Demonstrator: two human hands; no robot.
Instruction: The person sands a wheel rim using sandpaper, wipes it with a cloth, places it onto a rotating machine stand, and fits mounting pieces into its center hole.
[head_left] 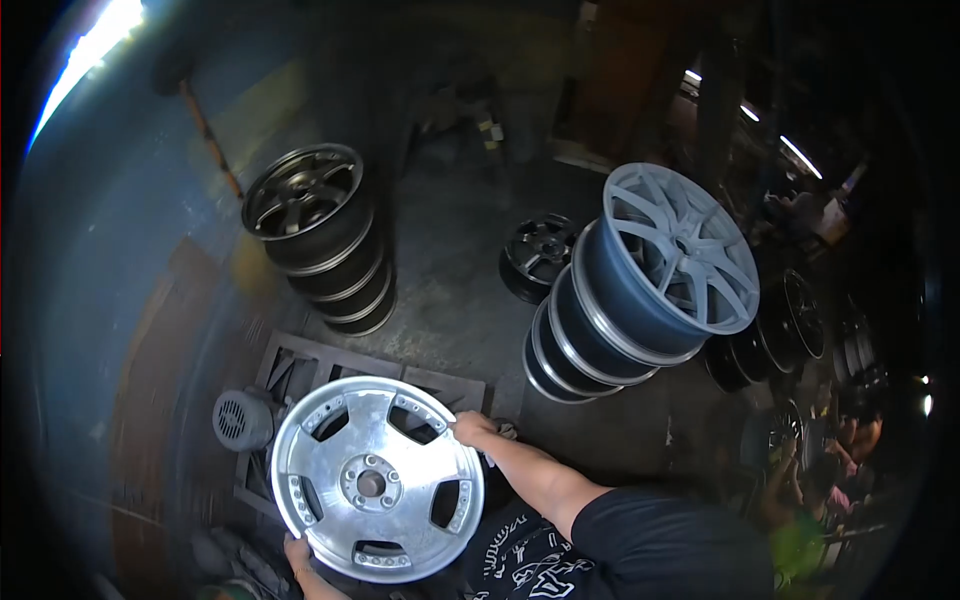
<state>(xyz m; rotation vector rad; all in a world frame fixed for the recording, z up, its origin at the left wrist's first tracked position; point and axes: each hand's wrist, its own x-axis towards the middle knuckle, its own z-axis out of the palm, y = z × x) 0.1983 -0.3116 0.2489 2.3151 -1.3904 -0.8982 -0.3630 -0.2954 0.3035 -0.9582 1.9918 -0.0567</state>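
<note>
A silver five-spoke wheel rim [410,475] faces up in front of me, tilted a little, above a metal frame [430,383]. At its lower left edge is my left hand [298,553], with the fingers closed round the lip. My right hand [474,430] grips the upper right edge, the arm stretched across from the right. The undersides of both hands' fingers are partly hidden by the rim. A grey motor [241,420] with a slotted cover sits just left of the rim.
A stack of dark rims [330,245] stands at the upper left. Right of centre rises a taller stack topped by a grey rim [683,247], with a small black rim [540,250] beside it. More rims [765,330] and people [850,450] are at the far right.
</note>
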